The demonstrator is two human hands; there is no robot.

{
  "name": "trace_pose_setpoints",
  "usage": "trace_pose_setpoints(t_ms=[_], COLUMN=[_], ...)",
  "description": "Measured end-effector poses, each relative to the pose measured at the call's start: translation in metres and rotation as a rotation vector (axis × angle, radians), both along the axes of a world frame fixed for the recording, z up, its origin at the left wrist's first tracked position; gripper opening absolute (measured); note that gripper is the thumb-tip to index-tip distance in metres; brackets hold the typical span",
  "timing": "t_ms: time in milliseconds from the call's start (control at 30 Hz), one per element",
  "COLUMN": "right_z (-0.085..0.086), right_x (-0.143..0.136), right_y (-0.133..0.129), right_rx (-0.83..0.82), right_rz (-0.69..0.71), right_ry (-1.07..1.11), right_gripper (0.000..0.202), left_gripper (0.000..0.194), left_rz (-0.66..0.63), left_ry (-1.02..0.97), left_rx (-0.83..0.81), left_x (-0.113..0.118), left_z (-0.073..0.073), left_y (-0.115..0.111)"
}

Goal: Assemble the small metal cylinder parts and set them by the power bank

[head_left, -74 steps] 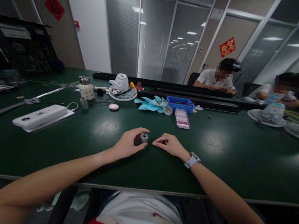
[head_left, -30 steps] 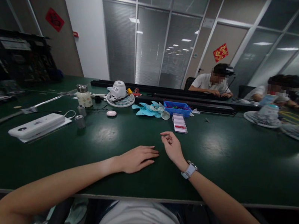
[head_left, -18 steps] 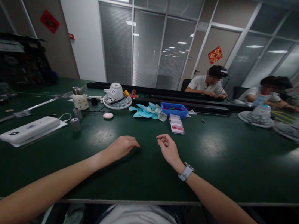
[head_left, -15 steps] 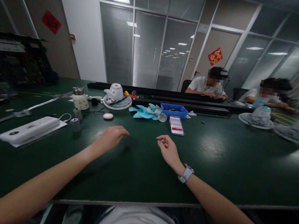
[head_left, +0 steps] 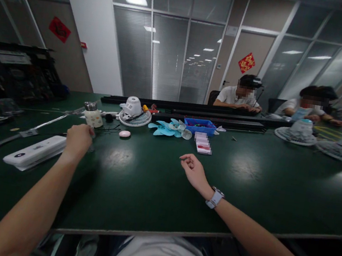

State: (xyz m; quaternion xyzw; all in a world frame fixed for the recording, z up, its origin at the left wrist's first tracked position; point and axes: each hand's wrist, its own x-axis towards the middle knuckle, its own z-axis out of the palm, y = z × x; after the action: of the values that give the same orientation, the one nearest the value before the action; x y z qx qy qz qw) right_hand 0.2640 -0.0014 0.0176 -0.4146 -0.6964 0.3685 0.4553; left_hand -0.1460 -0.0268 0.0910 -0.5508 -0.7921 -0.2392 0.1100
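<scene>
My left hand point(head_left: 79, 138) is at the left, its fingers curled round a small metal cylinder point(head_left: 91, 146). Most of that cylinder is hidden behind the hand, and the fingertips barely show. Just beyond the knuckles stands a cream patterned bottle point(head_left: 93, 118) with a metal lid. A white oblong device point(head_left: 35, 150) lies left of my left wrist. My right hand point(head_left: 193, 168) hovers over or rests on the middle of the green table point(head_left: 147, 197), with loosely bent fingers and nothing in them. A stack of white and red cards point(head_left: 202, 143) lies just beyond it.
Behind the hands lie a pink oval object point(head_left: 125, 134), light blue fan blades point(head_left: 166, 128), a white fan part point(head_left: 132, 106) and a blue tray point(head_left: 199, 126). Long black bars point(head_left: 223, 122) run along the back. Several people sit at the far right side.
My left hand has moved left from the middle of the table to the small metal cylinders, now partly covering them. My right hand has stayed in place.
</scene>
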Motion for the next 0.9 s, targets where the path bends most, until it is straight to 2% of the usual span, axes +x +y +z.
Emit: trace_pose_setpoints(t_ms=[233, 567, 900], right_z=[0.004, 0.001, 0.002], right_x=[-0.001, -0.001, -0.001], right_y=[-0.003, 0.0, 0.001], right_rx=[-0.024, -0.037, -0.061], right_rz=[0.001, 0.0, 0.008], right_ry=[0.017, 0.026, 0.03], right_gripper=[0.02, 0.02, 0.022], left_gripper=[0.033, 0.034, 0.032], left_rz=[0.073, 0.106, 0.114], left_ry=[0.091, 0.103, 0.083], left_rx=[-0.13, -0.157, -0.191], left_x=[0.001, -0.008, -0.01], left_z=[0.0, -0.007, -0.003], left_y=[0.002, 0.01, 0.009])
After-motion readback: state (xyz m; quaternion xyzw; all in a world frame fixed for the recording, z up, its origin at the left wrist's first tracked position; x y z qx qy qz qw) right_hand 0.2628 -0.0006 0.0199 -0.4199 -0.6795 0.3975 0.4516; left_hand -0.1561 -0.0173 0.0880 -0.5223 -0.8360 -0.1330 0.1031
